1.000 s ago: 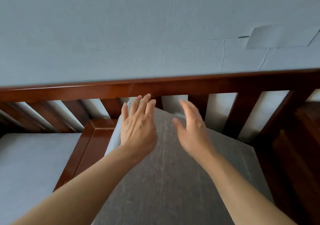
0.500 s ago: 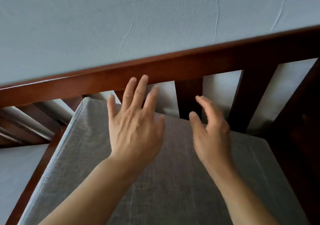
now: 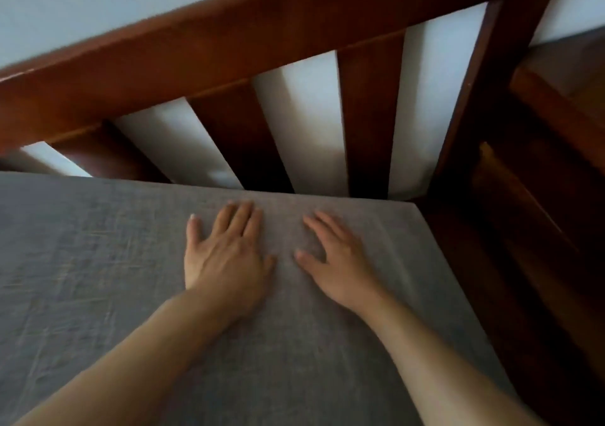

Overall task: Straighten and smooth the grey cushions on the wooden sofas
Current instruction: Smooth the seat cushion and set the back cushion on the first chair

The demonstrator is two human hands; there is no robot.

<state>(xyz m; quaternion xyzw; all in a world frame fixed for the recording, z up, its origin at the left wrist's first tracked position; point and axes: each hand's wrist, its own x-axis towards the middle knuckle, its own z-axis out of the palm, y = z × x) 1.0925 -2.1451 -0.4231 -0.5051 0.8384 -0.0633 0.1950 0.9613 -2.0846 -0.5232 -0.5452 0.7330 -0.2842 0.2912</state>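
Note:
A grey fabric cushion (image 3: 98, 261) lies flat on the seat of a dark wooden sofa and fills the lower part of the view. Its far edge meets the slatted wooden backrest (image 3: 229, 42). My left hand (image 3: 226, 255) presses flat on the cushion near that far edge, fingers straight and spread. Just to its right, my right hand (image 3: 337, 261) lies palm down on the same cushion with straight fingers. Faint creases run across the fabric on the left.
A pale wall shows above and between the backrest slats. At the right, a dark wooden armrest (image 3: 510, 229) borders the cushion, and another wooden piece (image 3: 563, 104) stands beyond it.
The cushion has dropped from a tilted position to lie flat on the seat. Both hands, raised above it before, now press down on its top near the backrest.

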